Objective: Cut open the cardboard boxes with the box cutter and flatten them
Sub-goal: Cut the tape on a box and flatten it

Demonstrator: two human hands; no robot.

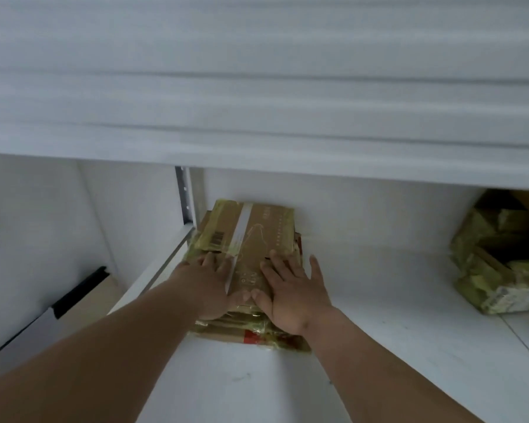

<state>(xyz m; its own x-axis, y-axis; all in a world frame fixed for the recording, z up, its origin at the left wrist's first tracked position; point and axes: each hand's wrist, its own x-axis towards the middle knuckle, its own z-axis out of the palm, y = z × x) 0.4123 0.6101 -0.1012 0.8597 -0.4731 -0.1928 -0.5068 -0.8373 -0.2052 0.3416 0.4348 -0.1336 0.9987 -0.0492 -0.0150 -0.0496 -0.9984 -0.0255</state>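
A stack of flattened brown cardboard boxes (251, 230) with yellowish tape lies on a white shelf (379, 300), pushed against the back wall. My left hand (206, 285) lies flat on the near left part of the top sheet. Beside it, my right hand (293, 288) presses flat on the near right part, fingers spread; the two thumbs almost touch. An unflattened cardboard box (501, 264) wrapped in yellow tape stands at the right end of the shelf, its top open. No box cutter is in view.
A white shelf board (257, 87) overhangs close above the stack. A metal upright (185, 193) stands at the stack's far left corner. Left of the shelf, lower down, is a white panel with a black edge (74, 297).
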